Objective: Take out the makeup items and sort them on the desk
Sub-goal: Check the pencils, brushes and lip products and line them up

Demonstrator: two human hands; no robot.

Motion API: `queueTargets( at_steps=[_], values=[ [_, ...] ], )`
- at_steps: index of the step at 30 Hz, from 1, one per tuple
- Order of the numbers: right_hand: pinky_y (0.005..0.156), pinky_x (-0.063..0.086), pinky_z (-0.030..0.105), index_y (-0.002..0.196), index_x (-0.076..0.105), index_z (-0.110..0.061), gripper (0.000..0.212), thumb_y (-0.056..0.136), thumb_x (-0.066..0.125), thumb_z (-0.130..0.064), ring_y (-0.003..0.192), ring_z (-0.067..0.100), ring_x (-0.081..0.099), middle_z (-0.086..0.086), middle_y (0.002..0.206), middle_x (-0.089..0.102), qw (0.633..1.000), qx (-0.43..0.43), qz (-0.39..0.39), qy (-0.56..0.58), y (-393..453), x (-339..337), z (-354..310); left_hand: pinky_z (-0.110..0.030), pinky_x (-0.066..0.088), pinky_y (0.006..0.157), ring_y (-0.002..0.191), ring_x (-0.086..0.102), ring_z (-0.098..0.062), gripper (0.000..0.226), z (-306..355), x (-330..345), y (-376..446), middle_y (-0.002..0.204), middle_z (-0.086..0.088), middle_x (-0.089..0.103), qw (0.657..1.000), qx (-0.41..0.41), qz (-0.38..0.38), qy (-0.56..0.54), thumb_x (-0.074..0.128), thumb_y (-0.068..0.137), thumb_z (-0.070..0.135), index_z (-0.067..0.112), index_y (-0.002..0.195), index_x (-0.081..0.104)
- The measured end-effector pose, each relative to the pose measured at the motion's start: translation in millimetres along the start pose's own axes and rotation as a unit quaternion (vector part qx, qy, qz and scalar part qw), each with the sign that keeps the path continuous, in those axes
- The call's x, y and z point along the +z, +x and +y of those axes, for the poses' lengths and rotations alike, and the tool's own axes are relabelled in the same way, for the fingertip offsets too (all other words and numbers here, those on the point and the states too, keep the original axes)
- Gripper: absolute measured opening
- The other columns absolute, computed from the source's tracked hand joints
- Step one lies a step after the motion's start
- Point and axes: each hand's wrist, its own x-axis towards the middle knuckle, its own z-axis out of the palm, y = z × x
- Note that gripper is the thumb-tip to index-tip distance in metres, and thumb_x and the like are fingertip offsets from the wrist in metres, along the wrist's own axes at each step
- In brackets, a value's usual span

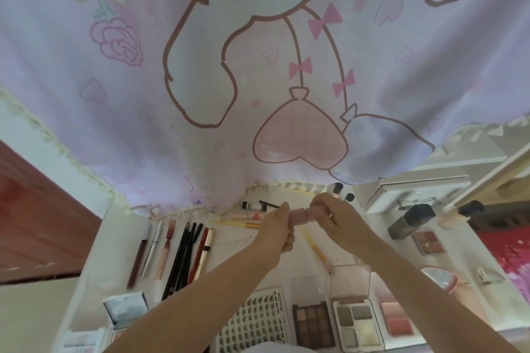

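Two open eyeshadow palettes nearest: dark brown palette (313, 324) and white-cased palette (357, 321), side by side, lids raised. White perforated basket (252, 321) just left of the brown palette; blush compact (397, 321) right of the white-cased one. Beyond the basket, row of pencils and tubes (177, 255) laid parallel on the white bench (235, 241). Above bench centre, past the palettes, both hands raised and close together: left hand (275, 226) and right hand (332, 216) each pinching one end of a small pink cylindrical item (299, 217), held clear of the bench. Yellow pencil (314, 249) lying on the bench under the hands. Dark rectangular bottle (410, 221) right of the hands. Farthest, small dark-capped bottles (338, 188) at the bench's rear edge, below the hanging cartoon-print curtain (258, 66).
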Motion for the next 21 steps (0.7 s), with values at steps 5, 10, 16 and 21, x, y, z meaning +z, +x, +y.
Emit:
queueTargets(
  at_steps=[5,10,16,21],
  values=[
    [0.06,0.044,0.005,0.082,0.054,-0.022,0.021,0.086,0.055,-0.002,0.07,-0.01,0.056,-0.011,0.081,0.054,0.991,0.053,0.012,0.126,1.4,-3.9,6.4,-0.014,0.041,0.043,0.039,0.049,-0.003,0.025,-3.0,-14.0,-1.2,0.066,-0.002,0.051,0.996,0.073,-0.019,0.056,0.041,0.097,0.026,0.005,0.094,0.054],
    [0.039,0.04,0.018,0.085,0.056,-0.015,0.022,0.094,0.045,-0.031,0.044,0.01,0.053,-0.002,0.061,0.058,0.936,0.23,-0.057,0.261,6.4,-6.8,-4.4,-0.011,0.051,0.052,0.045,0.059,0.002,0.014,3.1,-22.2,-7.9,0.074,-0.004,0.057,0.987,0.141,-0.038,0.071,0.048,0.093,0.008,0.011,0.08,0.051],
    [0.039,0.034,0.015,0.075,0.055,-0.01,0.02,0.093,0.049,-0.015,0.039,0.008,0.042,0.002,0.053,0.05,0.924,0.179,-0.029,0.337,12.8,-21.9,-24.3,-0.02,0.054,0.062,0.049,0.062,0.001,0.012,35.4,-35.3,-17.6,0.068,-0.001,0.063,0.959,0.202,-0.062,0.187,0.057,0.088,0.01,0.016,0.078,0.054],
    [0.053,0.043,0.011,0.08,0.055,-0.023,0.032,0.083,0.054,0.008,0.058,0.001,0.055,-0.004,0.071,0.058,0.973,0.023,0.013,0.229,19.0,-43.8,-36.6,-0.015,0.052,0.049,0.045,0.06,-0.003,0.018,68.9,-35.7,-23.8,0.07,-0.006,0.058,0.96,0.208,-0.081,0.17,0.045,0.095,0.015,0.011,0.08,0.054]
  ],
)
